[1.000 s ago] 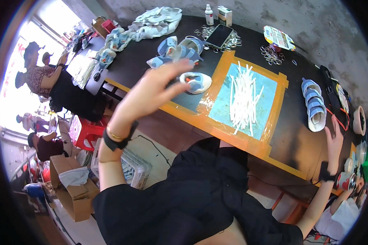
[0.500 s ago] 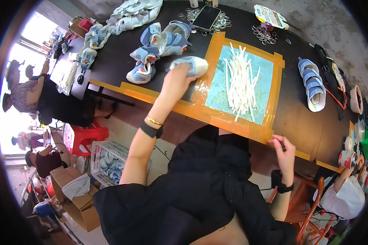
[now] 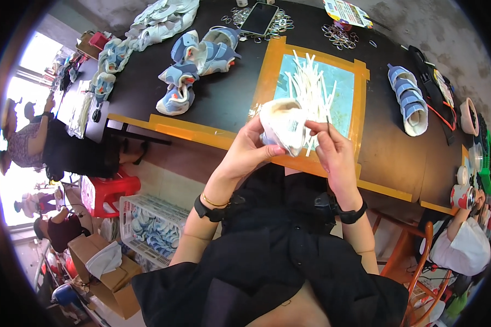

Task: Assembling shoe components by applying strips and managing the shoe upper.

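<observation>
Over the front edge of the table, my left hand is closed round a small white shoe upper, its pale opening turned up and its thumb side toward me. My right hand is at the upper's right side, its fingers pinched on a thin dark rod-like tool, whose exact kind is too small to make out. Just beyond both hands, a pile of thin white strips lies on a blue-green sheet bordered with amber tape.
Several blue-and-white shoe uppers stand left on the dark table, and a joined row lies right. A phone rests among metal rings at the back. A crate of uppers and a red stool stand lower left. Other people sit nearby.
My left hand has lifted the upper off the table and brought it right and toward me, turning its opening up. My right hand has come up from the table edge to meet it.
</observation>
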`<move>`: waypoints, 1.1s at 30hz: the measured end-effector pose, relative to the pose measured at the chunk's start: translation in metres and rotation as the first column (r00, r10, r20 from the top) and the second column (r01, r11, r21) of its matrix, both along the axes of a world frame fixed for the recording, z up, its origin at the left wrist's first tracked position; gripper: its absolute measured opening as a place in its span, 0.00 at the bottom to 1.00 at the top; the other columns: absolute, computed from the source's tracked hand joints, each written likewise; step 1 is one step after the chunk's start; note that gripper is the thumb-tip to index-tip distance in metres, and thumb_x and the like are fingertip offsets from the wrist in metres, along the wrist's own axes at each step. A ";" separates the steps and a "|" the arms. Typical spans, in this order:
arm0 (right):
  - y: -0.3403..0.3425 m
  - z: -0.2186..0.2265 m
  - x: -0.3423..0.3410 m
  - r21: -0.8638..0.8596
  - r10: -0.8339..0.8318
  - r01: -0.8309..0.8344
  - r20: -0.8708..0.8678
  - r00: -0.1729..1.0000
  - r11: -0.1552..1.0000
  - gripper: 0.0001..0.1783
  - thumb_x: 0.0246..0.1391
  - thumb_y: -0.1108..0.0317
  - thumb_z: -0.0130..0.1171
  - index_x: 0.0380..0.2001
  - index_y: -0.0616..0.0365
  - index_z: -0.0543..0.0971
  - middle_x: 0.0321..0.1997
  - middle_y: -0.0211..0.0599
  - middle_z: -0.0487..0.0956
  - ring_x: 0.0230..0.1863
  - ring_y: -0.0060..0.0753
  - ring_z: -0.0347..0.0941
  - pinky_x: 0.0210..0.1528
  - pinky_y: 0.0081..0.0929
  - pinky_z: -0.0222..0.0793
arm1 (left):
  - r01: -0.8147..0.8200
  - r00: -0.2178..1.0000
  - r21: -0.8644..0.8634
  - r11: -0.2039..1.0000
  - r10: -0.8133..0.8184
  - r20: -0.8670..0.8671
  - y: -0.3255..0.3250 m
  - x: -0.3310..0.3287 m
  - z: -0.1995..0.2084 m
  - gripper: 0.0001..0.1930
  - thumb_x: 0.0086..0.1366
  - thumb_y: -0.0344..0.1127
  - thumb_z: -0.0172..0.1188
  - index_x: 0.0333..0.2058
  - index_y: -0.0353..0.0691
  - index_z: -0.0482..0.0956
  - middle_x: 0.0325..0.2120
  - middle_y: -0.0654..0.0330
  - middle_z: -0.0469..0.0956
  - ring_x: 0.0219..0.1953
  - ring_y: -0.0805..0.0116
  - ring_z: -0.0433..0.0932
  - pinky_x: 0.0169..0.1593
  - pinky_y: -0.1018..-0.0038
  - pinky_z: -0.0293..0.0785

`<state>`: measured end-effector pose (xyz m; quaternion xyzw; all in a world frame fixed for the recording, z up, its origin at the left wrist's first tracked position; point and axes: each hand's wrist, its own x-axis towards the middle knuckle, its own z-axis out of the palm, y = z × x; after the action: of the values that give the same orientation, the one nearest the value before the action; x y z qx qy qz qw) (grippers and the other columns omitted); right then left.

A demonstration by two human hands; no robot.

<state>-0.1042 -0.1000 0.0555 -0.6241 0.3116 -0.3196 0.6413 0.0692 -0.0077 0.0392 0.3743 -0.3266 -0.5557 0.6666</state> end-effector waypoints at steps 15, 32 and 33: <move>-0.008 -0.006 0.002 0.477 0.194 -0.248 0.160 0.968 0.843 0.09 0.57 0.67 0.57 0.39 0.60 0.78 0.28 0.22 0.76 0.24 0.09 0.63 0.23 0.11 0.55 | -0.148 0.953 0.153 0.977 0.099 0.285 0.004 -0.011 0.012 0.11 0.56 0.19 0.62 0.36 0.37 0.73 0.36 0.64 0.76 0.41 0.76 0.75 0.44 0.77 0.74; -0.007 -0.039 0.032 0.090 -0.136 0.129 0.066 0.989 0.987 0.16 0.53 0.72 0.61 0.43 0.66 0.72 0.41 0.35 0.77 0.45 0.25 0.71 0.51 0.24 0.65 | -0.293 -0.019 -0.283 0.913 0.290 0.957 -0.010 -0.012 -0.011 0.13 0.56 0.26 0.59 0.42 0.37 0.76 0.36 0.50 0.78 0.37 0.55 0.78 0.39 0.66 0.73; -0.009 -0.042 0.032 -0.049 -0.198 0.208 0.166 0.966 0.977 0.14 0.54 0.73 0.60 0.42 0.65 0.72 0.40 0.34 0.76 0.42 0.21 0.71 0.45 0.21 0.67 | -0.292 0.046 -0.401 0.868 0.432 0.901 -0.011 -0.012 -0.011 0.14 0.59 0.27 0.58 0.45 0.37 0.77 0.41 0.50 0.78 0.42 0.58 0.78 0.42 0.68 0.73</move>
<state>-0.0718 -0.1094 0.0136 -0.5819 0.3107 -0.4428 0.6073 0.0571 -0.0184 0.0286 0.6735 -0.6006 0.0253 0.4302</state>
